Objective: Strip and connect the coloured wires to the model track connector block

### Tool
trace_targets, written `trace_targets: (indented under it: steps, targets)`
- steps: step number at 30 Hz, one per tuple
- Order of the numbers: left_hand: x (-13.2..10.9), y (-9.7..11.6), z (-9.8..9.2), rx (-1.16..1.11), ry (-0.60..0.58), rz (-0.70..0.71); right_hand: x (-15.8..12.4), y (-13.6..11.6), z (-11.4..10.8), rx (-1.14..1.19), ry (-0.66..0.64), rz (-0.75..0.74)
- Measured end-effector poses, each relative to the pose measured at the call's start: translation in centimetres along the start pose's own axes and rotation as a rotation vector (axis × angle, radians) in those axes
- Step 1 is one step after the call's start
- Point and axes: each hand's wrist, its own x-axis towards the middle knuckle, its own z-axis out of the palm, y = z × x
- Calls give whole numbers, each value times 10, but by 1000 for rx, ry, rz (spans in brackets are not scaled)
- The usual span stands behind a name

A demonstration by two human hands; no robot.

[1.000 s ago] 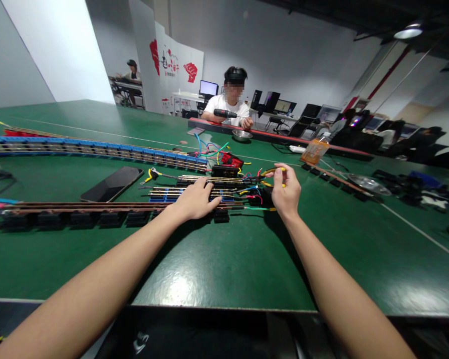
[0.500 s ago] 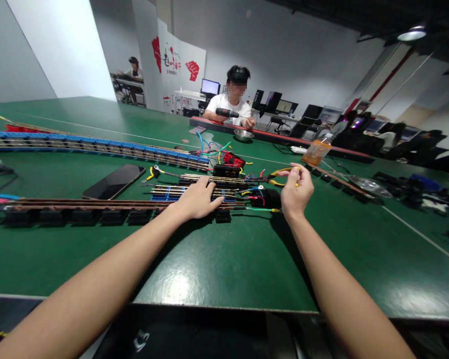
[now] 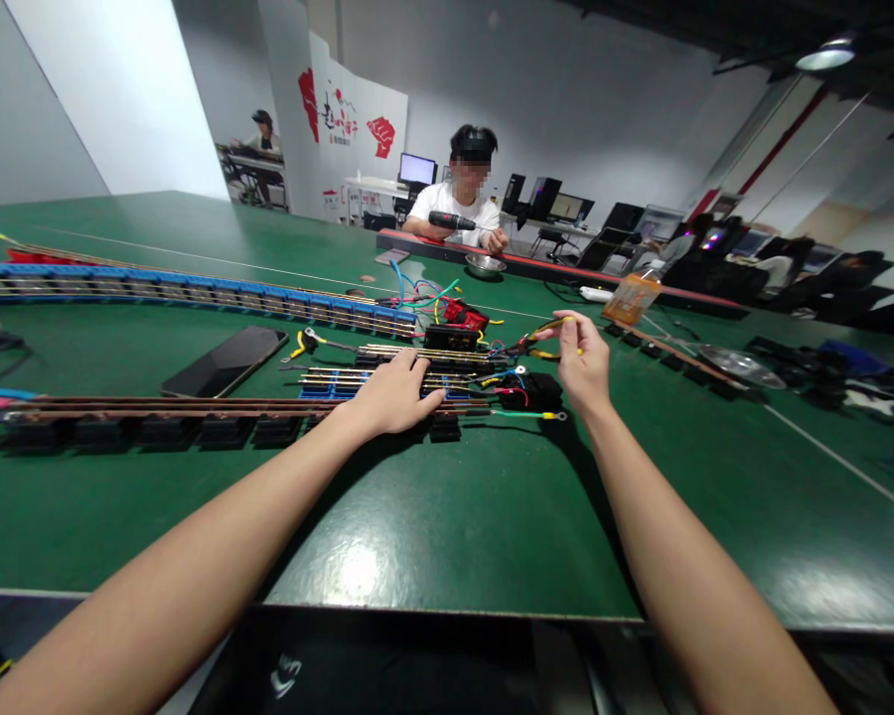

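My left hand (image 3: 396,393) lies flat across a bundle of short brass rails on blue holders (image 3: 320,383), fingers and thumb spread. My right hand (image 3: 582,365) grips yellow-handled pliers (image 3: 540,336) by the handles, their dark jaws pointing left toward the rail ends and thin coloured wires. Just below the pliers are a black block (image 3: 540,391) and a green wire with a yellow sleeve and ring terminal (image 3: 551,416). Long copper rails on black holders (image 3: 171,409) run left from under my left hand.
A smartphone (image 3: 225,361) lies left of my left hand. Behind it curves a long blue rail strip (image 3: 216,290). Across the green table (image 3: 447,536) a co-worker (image 3: 458,204) holds a power drill (image 3: 451,220) over a metal bowl (image 3: 485,265). An orange bottle (image 3: 631,297) stands at the right.
My right hand has shifted a little left and up with the pliers, uncovering the ring terminal on the green wire. My left hand stays in place on the rails.
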Motion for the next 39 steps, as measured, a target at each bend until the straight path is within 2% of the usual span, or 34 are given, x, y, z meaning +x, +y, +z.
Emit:
trace_targets:
  steps: [6,10,16,20,32,35,39]
  targets:
    - [0,0,-1,-7,-1,-4,4,0,4,84,-101,46]
    - [0,0,-1,-13,-5,-14,-5,-10,6,-50,-162,54]
    - [0,0,-1,-32,-3,-20,-13,-24,8,-325,-406,-152]
    - [0,-1,1,-39,2,-10,-16,-22,9,-387,-435,-219]
    - [0,-1,1,-21,-7,-11,-20,-10,13,-631,-628,-503]
    - [-1,0,1,-19,-1,-15,-22,-11,12,-640,-620,-516]
    - [-1,1,0,-23,3,-19,-26,-15,10,-599,-578,-456]
